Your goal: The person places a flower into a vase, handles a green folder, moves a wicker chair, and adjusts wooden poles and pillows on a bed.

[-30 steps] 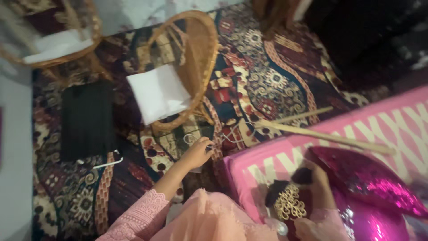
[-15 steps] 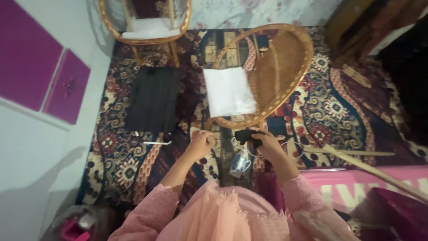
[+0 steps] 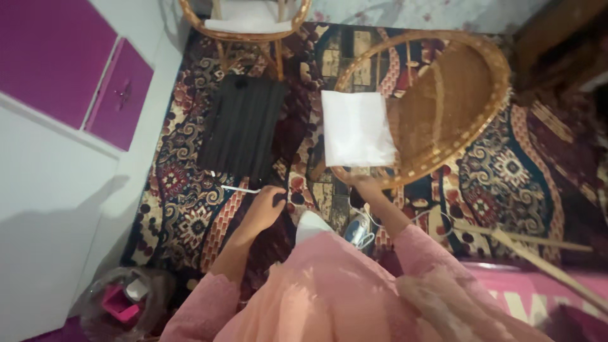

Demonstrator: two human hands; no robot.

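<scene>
L hand (image 3: 265, 206) curled, R hand (image 3: 362, 188) reaching – hands apart

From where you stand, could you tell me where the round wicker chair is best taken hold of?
Grip the wicker chair by its thick round rim at the near edge, coming from below in the head view, probably easiest. The right hand already lies at that edge, under the white cushion. The rim is bare there and stands clear of the patterned carpet.

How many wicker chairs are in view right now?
2: one wicker chair stands at the top edge, partly cut off; the other chair lies tipped on the rug, right hand at its rim.
</scene>
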